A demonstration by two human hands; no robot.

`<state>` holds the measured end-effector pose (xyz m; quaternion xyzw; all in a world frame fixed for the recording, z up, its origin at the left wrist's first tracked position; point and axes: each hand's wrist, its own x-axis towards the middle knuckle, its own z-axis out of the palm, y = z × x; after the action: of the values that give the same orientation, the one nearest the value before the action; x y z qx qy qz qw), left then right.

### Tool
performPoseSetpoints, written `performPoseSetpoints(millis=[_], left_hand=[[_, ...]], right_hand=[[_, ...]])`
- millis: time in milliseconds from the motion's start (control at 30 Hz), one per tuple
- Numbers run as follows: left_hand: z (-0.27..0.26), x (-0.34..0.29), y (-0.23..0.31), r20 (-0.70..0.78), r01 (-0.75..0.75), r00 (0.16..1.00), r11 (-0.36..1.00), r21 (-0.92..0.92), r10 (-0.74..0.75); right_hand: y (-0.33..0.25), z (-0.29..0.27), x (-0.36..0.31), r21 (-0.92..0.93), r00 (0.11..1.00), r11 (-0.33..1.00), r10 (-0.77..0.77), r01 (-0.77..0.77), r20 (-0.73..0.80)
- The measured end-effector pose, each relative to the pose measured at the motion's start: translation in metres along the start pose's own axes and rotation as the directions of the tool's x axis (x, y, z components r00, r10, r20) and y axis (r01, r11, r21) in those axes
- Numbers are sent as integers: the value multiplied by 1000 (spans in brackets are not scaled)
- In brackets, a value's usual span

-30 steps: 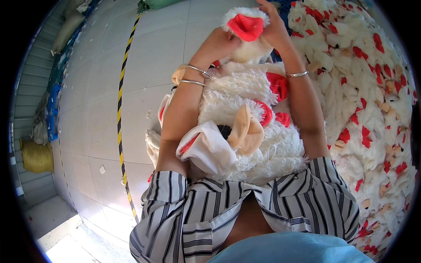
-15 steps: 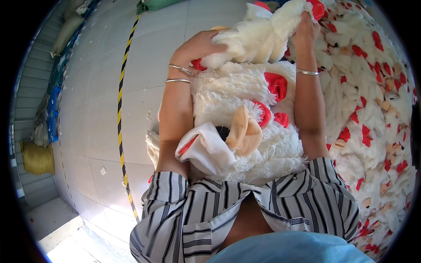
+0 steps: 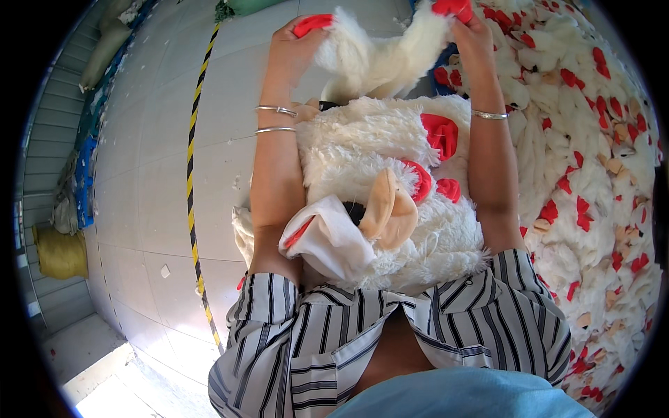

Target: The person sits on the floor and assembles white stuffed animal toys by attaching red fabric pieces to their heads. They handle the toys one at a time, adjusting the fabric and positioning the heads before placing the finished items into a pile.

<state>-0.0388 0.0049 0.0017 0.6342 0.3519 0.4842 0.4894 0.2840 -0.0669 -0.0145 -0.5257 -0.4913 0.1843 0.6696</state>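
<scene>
A white plush toy skin (image 3: 387,61) with red tips hangs between my two hands, sagging in the middle. At its left red end my left hand (image 3: 293,49) is closed on it, while my right hand (image 3: 474,38) grips the red piece at the other end. Below, between my forearms, lies a heap of white shaggy plush skins (image 3: 362,146) with red patches. On top of that heap rest a tan ear-shaped piece (image 3: 389,212) and a smooth white fabric piece (image 3: 327,237) with a red slit. A dark patch (image 3: 354,211) shows between them.
A large pile of white plush pieces (image 3: 557,160) with red and tan parts covers the right side. Black-and-yellow tape (image 3: 190,153) runs along the tiled floor (image 3: 157,188) at left. Yellow bundle (image 3: 60,252) and blue sacks (image 3: 85,182) stand along the far-left wall.
My left hand has moved up and gripped the toy skin's red end. The skin is now stretched across between both hands, lifted off the heap's top edge. My right hand has shifted slightly.
</scene>
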Motion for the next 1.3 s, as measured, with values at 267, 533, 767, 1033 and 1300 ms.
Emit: performPoseSetpoints(millis=[267,533,767,1033,1300], left_hand=[[-27,-2,-24,282,-40,959,999,0,38],[-11,-9,-18,284,19,959,992,-128,18],[10,-10,14,-10,-86,996,945,-315,87],[38,-25,18,145,-21,989,989,-144,42],[51,-25,7,219,-60,974,998,9,57]], right_hand=[[-32,-5,-12,-676,728,278,-179,682,662],[-56,20,-34,-61,895,997,-12,44,446],[-42,28,-38,-239,956,959,202,-149,211],[-43,48,-42,-133,941,991,54,-10,335],[-41,52,-40,-79,932,997,37,-9,362]])
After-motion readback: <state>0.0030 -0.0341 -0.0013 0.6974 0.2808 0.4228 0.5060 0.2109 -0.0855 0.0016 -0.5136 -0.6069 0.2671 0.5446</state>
